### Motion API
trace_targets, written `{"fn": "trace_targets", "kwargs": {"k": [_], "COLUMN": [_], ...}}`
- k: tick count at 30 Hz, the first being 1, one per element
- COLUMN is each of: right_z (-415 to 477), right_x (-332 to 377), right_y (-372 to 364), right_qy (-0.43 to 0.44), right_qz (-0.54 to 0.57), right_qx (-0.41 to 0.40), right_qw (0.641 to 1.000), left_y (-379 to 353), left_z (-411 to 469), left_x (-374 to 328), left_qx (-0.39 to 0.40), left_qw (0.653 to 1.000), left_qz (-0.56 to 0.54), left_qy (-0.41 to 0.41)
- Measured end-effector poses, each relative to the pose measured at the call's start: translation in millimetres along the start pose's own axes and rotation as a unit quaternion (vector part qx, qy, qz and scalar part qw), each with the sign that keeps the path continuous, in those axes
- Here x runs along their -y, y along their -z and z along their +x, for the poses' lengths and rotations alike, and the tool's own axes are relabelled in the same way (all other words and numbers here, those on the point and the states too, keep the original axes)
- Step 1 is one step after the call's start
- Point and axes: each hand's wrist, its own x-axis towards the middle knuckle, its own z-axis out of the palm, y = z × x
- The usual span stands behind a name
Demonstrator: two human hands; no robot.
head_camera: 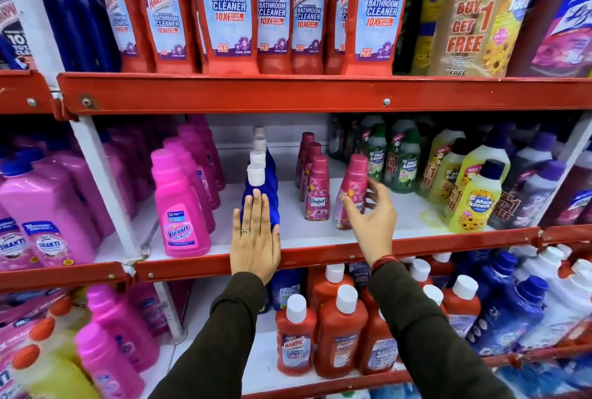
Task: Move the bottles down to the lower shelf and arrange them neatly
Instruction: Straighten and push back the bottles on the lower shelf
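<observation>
R hand [368, 222] open by tilted Comfort bottle [350, 193]; Harpic above.

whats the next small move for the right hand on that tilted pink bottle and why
Probably close the right hand round the tilted pink bottle and stand it upright. Its fingers are spread beside the bottle, which leans away from the straight Comfort row. The left hand rests flat against the front blue bottle.

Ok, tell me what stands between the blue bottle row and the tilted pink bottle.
In the head view, a row of pink Comfort bottles stands between the blue bottles and the tilted pink bottle, bare white shelf either side.
</observation>
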Motion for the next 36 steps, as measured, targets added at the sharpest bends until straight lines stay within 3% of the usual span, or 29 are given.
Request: {"fn": "trace_targets", "kwargs": {"k": [9,18,28,33,36], "right_z": [-23.3,-29.9,-44.3,-44.8,-44.6], "right_x": [4.7,8.0,4.4,0.7,5.9], "right_y": [-32.3,-39.0,-33.2,-17.7,-12.3], "right_qy": [-0.01,-0.013,-0.054,-0.153,-0.174], "right_qz": [-0.007,-0.024,0.048,0.149,0.169], "right_qx": [0.049,0.048,0.073,0.135,0.198], "right_qw": [0.999,0.998,0.995,0.968,0.95], "left_y": [-3.2,-4.4,6.1,22.2,33.4], "left_z": [-0.8,-1.5,0.1,-4.0,-1.7], "left_x": [1.4,1.9,-0.6,-14.1,-42.4], "left_qx": [-0.003,-0.005,0.036,0.072,0.136], "left_qw": [1.0,1.0,0.999,0.995,0.973], "left_qz": [-0.003,0.001,0.01,-0.058,-0.184], "left_qy": [0.006,0.002,0.002,0.034,0.034]}}
